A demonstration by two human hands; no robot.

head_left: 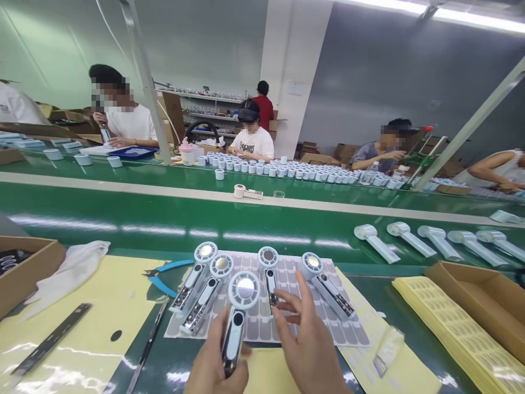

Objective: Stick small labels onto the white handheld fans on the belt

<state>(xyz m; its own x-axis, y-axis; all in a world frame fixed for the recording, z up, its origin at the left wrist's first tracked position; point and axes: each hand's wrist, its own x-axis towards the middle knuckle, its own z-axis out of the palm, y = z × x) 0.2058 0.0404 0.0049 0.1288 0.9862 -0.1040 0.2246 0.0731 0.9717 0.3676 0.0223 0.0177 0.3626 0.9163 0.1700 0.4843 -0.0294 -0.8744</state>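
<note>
My left hand [217,366] is wrapped around the handle of a handheld fan [239,317] at the near edge of the desk [287,230], its round head up and facing me. My right hand [307,339] hovers just beside it with fingers spread, clamped on nothing, fingertips over the grey sticker sheet [287,323]. I judge the step to be fitting a sticker to the handle: I'd keep the fan steady in the left grip, lift one sticker cleanly by its edge and line it up with the handle before pressing down.

Four more fans [268,273] lie on the sheet, heads towards the far edge. Blue pliers [162,276] lie just left of the sheet, with a white cloth [74,268] beyond them.

At the left edge a cardboard box [24,268] holds dark parts I can't make out. At the right corner another cardboard box [484,295] shows only bare inner walls from here, with a yellow sheet stack [451,323] beside it.
</note>
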